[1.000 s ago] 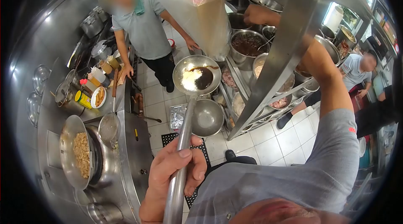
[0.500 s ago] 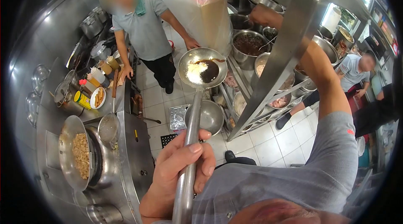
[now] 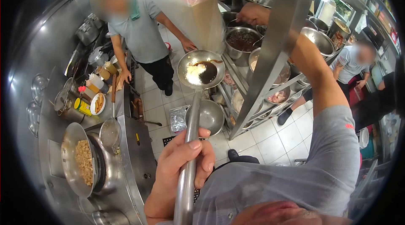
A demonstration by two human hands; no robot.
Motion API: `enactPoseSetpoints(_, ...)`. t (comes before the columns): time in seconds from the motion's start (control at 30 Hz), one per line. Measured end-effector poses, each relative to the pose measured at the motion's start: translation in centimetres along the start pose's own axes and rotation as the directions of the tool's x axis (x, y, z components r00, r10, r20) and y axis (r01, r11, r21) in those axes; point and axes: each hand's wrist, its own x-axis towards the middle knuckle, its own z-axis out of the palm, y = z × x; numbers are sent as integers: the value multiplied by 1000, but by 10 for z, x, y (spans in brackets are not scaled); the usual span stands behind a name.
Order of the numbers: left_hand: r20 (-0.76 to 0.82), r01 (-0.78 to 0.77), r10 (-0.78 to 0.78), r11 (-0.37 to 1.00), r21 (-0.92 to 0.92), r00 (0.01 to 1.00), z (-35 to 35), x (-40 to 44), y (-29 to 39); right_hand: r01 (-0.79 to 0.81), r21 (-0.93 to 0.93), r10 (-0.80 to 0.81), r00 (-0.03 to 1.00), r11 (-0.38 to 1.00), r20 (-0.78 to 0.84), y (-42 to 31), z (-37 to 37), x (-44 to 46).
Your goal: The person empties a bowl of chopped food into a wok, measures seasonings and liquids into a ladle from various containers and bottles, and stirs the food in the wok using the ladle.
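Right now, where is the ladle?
In the head view, the ladle is near the middle, held in the left hand, its scoop just above a wide metal bowl in the picture.

The ladle (image 3: 194,117) is smooth, shiny metal, the wok (image 3: 69,153) metal too, the bag (image 3: 177,5) glossy plastic (thin, see-through), the wearer's shirt (image 3: 270,187) matt cloth.

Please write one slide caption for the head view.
Left hand holds a ladle with pale powder and dark liquid; right hand is at metal pots.
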Motion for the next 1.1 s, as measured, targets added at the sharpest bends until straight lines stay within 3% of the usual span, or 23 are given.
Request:
enactPoseSetpoints(0.2, 47, -3, 2, 1000, 17, 999, -2, 0, 1, 204, 308, -285, 927, 929, 245, 0, -4, -3)
enactPoseSetpoints(0.23, 60, 1, -2, 1000, 11, 998, -3, -1, 2, 57, 221, -95, 982, 974, 165, -14, 5, -7)
enactPoseSetpoints(0.3, 77, 11, -11, 1000, 6, 997, -5, 0, 2, -108, 146, 100, 993, 983, 62, -22, 11, -13)
enactPoseSetpoints(0.4, 97, 21, -21, 1000, -1, 995, -8, 2, 4, -178, 241, 166, 984, 954, 68, -19, 4, -6)
enactPoseSetpoints(0.5, 136, 93, -104, 992, 91, 985, -8, 4, 9, -241, 351, 207, 969, 905, 132, -12, -16, 5)
enactPoseSetpoints(0.67, 181, 120, -133, 989, 82, 974, -10, 9, 8, -597, 359, 394, 772, 717, 498, 6, -58, 28)
enactPoseSetpoints(0.7, 180, 117, -128, 990, 74, 975, -10, 9, 8, -598, 351, 394, 770, 720, 502, -12, -56, 14)
enactPoseSetpoints(0.77, 210, 111, -120, 992, 54, 970, -9, 10, 9, -487, 216, 464, 873, 846, 150, -68, -45, -37)
enactPoseSetpoints(0.97, 228, 129, -139, 990, 59, 964, -9, 15, 10, -312, 105, 315, 949, 944, -12, -81, -39, -62)
enactPoseSetpoints(1.1, 225, 131, -143, 989, 65, 964, -10, 16, 10, -282, 50, 284, 958, 958, -43, -94, -39, -76)
